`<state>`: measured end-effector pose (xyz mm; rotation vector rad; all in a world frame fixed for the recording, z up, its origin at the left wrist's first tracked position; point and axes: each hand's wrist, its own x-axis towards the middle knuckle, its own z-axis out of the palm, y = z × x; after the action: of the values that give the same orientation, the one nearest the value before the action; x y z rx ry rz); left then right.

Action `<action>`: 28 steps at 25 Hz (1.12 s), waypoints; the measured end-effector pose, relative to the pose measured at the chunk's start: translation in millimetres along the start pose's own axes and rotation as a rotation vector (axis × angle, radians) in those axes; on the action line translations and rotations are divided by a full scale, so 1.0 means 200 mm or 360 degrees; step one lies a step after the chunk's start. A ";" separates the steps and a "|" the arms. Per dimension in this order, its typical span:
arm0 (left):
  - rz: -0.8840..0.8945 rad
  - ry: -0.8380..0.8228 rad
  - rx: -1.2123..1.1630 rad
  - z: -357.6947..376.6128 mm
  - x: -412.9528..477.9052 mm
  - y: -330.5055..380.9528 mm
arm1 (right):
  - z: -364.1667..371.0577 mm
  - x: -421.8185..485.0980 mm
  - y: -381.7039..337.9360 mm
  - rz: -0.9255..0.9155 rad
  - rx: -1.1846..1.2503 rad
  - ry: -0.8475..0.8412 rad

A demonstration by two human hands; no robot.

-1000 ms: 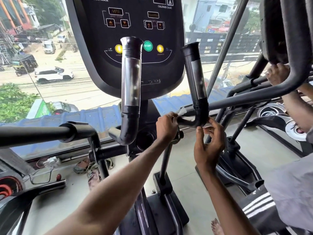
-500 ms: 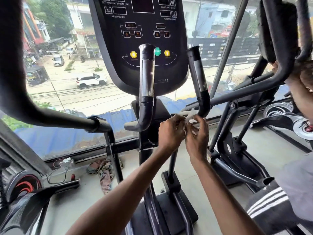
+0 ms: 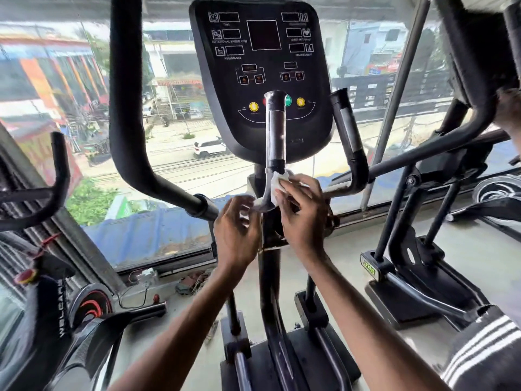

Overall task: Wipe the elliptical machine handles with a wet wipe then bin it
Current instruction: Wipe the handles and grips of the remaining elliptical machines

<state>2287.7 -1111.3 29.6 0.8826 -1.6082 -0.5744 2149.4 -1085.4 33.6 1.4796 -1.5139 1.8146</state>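
Looking down from my head, my right hand (image 3: 303, 218) grips the white wipe (image 3: 277, 187), fingers curled over it and holding it against the bend at the foot of the left handle (image 3: 276, 136), just below its shiny grip. The wipe wraps that bend and trails down to the left beneath it. My left hand (image 3: 236, 235) is just left of the bend, its fingers curled at the wipe's lower end; I cannot tell whether they pinch it. The right handle (image 3: 348, 136) stands bare to the right, apart from both hands. The console (image 3: 259, 52) rises behind the handles, in front of the window (image 3: 174, 131). Another person's hand (image 3: 510, 108) rests on the next machine at the far right.
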 end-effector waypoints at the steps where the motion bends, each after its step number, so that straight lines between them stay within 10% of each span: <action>1: -0.0069 -0.0031 0.0044 -0.01 0.04 -0.03 | 0.02 0.02 -0.01 -0.0023 -0.0054 -0.0014; 22: -0.0194 -0.0562 0.0222 0.00 0.24 -0.32 | 0.22 -0.18 0.06 -0.0963 -0.1330 -0.0259; 28: -0.0063 -0.0559 0.0018 0.01 0.26 -0.27 | 0.14 -0.02 -0.02 -0.0756 -0.1161 -0.0057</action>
<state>2296.1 -1185.4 19.4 0.8568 -1.9135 -0.7816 2166.3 -1106.8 29.0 1.3299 -1.4472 0.8349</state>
